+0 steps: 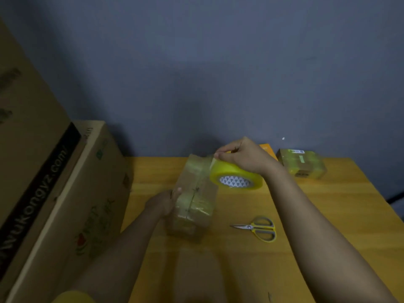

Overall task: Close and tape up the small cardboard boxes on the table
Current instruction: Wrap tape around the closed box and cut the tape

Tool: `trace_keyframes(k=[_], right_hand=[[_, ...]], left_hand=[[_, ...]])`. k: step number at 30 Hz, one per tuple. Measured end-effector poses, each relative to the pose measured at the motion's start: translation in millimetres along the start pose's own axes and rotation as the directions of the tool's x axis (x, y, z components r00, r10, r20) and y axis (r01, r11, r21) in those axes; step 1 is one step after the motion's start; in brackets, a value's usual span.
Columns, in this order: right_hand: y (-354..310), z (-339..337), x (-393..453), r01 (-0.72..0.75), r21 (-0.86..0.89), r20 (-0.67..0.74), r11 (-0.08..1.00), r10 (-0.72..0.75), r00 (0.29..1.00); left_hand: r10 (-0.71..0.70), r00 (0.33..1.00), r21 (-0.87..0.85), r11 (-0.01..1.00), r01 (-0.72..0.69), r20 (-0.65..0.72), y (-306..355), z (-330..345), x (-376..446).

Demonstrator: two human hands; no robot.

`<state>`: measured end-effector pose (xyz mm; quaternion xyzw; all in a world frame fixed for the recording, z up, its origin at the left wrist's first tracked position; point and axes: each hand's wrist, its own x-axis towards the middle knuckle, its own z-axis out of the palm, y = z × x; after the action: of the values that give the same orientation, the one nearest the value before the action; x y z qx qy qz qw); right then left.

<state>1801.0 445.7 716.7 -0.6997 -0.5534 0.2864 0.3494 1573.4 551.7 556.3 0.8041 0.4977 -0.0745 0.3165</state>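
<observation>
Box (pixel 192 200): closed, taped over, mid-surface (pixel 306 215), nearer the left edge.
Left hand (pixel 166 203): fingers curled round the box's left side, gripping it.
Right hand (pixel 242 156): holds the tape roll (pixel 237 177) above the box's far end, thumb and fingers pinching it.
Tape strip (pixel 208 164): runs from roll to box top.
Second box (pixel 301 164): taped, far right corner.
Scissors (pixel 260 228): lying right of the box, blades closed.
</observation>
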Motion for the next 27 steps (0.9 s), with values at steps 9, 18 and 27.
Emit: trace_keyframes(k=[9, 18, 27], right_hand=[[-30, 26, 33, 0.068, 0.031, 0.243, 0.997, -0.074, 0.967], [-20, 29, 28, 0.046, 0.095, 0.219, 0.994, -0.066, 0.974], [-3, 20, 13, 0.006, 0.083, 0.178, 0.997, -0.021, 0.984]], left_hand=[[-0.004, 0.947, -0.613, 0.763, -0.205, -0.322, 26, -50, -27], [0.077, 0.992, -0.931, 0.359, 0.067, 0.101, 48, -66, -39], [0.158, 0.969, -0.888, 0.449, 0.102, 0.191, 70, -58, -40]])
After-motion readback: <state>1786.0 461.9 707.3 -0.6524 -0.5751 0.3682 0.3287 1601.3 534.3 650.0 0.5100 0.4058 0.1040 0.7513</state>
